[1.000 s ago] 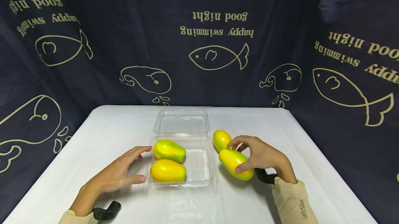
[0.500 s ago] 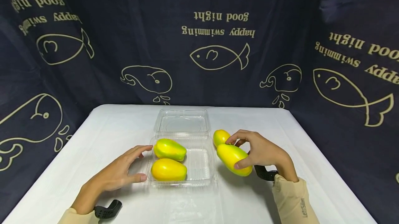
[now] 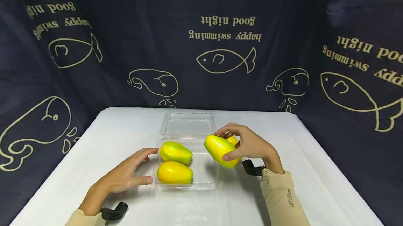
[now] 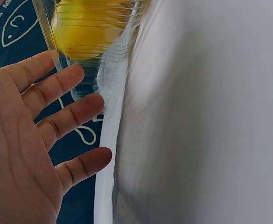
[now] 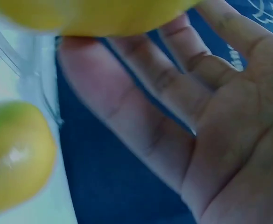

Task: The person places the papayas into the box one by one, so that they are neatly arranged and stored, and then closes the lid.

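My right hand (image 3: 252, 144) grips a yellow-green papaya (image 3: 220, 152) between thumb and fingers, raised over the right rim of a clear plastic clamshell box (image 3: 201, 170). In the right wrist view, fingers reach up to the held papaya (image 5: 108, 16). Two more papayas lie in the box's left half: a greener one (image 3: 175, 152) behind and a yellower one (image 3: 175, 172) in front. My left hand (image 3: 126, 175) stays beside the box's left wall, fingers spread, index fingertip right at the rim. The left wrist view shows its palm (image 4: 24, 135) holding nothing.
Another papaya (image 3: 233, 140) sits right of the box, mostly hidden behind the held one and my right hand. The box's lid (image 3: 189, 125) lies folded back toward the far side. A white cloth (image 3: 315, 184) covers the table, with a dark printed curtain (image 3: 220, 89) around it.
My right hand has lifted the papaya and carried it left, from beside the box to over its right rim. The left hand keeps its place by the box; the head view has shifted slightly.
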### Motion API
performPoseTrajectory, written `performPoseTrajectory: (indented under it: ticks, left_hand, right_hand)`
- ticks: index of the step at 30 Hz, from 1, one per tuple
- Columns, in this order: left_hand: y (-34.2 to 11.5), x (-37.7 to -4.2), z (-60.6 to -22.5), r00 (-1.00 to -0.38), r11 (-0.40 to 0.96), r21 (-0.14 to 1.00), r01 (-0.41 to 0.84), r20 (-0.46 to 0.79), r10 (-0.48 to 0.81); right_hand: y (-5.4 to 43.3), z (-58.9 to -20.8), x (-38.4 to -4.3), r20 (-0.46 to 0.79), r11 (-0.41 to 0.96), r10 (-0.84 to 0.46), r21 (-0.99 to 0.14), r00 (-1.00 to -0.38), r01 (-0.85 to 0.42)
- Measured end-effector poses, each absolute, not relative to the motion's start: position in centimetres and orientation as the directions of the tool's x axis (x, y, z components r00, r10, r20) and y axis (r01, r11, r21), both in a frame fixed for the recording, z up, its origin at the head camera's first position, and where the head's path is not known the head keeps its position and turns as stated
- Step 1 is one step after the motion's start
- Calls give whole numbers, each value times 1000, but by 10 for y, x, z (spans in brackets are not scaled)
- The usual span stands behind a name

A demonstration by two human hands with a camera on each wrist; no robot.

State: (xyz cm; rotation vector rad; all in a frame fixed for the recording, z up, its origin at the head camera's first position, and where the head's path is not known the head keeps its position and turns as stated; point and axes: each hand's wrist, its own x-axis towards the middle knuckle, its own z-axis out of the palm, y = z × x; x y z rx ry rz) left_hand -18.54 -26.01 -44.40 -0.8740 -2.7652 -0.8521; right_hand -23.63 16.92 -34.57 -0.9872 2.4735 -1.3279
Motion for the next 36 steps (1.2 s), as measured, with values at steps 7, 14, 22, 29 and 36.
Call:
performPoseTrajectory:
  ticks: [7,14,22,29,36]
  left_hand:
    - [-261,-185,-445,-821,668,479,569,283,496]
    - [-260,-186,-445,-821,663,488,568,277,499]
    - [-260,-185,-445,-829,663,502,555,266,493]
    - [-259,-184,-446,-824,660,498,563,274,496]
    - [-259,-184,-445,-824,664,491,564,274,496]
  right_hand:
    - [136,-353,-254,187,351,-674,-771,-715,-532]
    - [117,-365,-270,140,336,-686,-810,-714,-481]
    - [110,-379,-279,132,343,-680,-811,-721,-473]
    - [109,-383,-279,117,351,-694,-806,-710,-476]
    - [112,-388,-280,120,377,-688,-784,-716,-493]
